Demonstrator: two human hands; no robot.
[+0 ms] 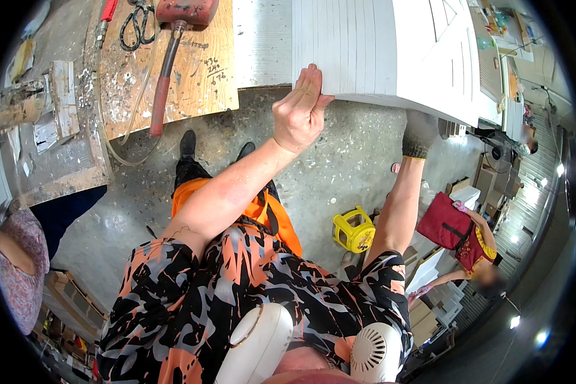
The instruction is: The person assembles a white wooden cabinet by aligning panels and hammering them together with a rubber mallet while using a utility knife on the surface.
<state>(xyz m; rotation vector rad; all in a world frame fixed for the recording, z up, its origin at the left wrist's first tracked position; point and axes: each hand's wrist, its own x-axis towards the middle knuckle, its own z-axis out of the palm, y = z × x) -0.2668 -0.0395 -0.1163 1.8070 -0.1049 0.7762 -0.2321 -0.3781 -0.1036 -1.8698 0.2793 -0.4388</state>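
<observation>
A row of white panels (349, 51) stands packed on edge, with thin seams between them. The outermost one shows a white face (438, 54) with a framed line pattern. My bare left hand (301, 112) is at the near left corner of the row, its fingers stretched out over the panel edges and its thumb apart from them. Wearing a dark glove with a yellow cuff, my right hand (420, 133) is under the near right end of the panels. It is blurred, so its fingers cannot be made out. A ribbed grey object (451, 129) shows beside it.
On the wooden bench (198, 89) lie a red mallet (169, 64), black-handled scissors (136, 29) and a clear hose (102, 105). A yellow plastic stool (354, 229) stands on the speckled floor. One person (470, 240) is at the right, another (25, 262) at the left.
</observation>
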